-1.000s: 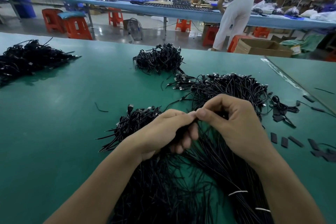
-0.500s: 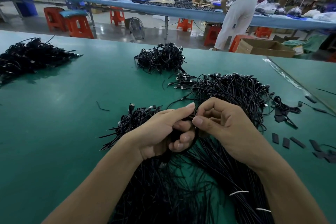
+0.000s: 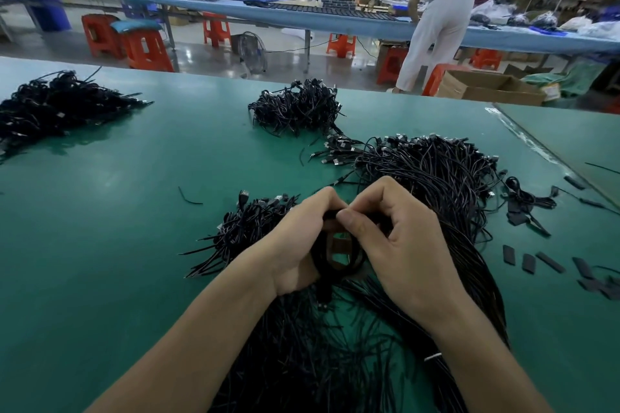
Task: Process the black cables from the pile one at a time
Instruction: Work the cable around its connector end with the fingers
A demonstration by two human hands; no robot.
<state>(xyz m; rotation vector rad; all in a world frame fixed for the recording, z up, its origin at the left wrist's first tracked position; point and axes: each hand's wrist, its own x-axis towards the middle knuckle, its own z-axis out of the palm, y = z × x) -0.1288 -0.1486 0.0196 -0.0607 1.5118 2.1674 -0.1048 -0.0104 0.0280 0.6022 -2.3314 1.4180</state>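
A black cable (image 3: 339, 266) is wound into a small loop between my two hands above the green table (image 3: 117, 211). My left hand (image 3: 298, 245) curls round the loop's left side. My right hand (image 3: 399, 241) pinches the top of the loop with thumb and forefinger. Under my forearms lies a big pile of loose black cables (image 3: 436, 178), spreading from the centre right to the near edge. A smaller bunch of cables (image 3: 245, 231) lies just left of my left hand.
Another cable heap (image 3: 298, 107) sits at the far middle, and one more cable heap (image 3: 50, 107) at the far left. Short black sleeve pieces (image 3: 526, 261) lie scattered on the right. Behind the table stand orange stools, a blue bench, a cardboard box (image 3: 486, 87) and two people.
The cable, first pinched straight between both hands' fingertips, is now coiled into a small loop. My hands have drawn closer together and dropped slightly toward me.
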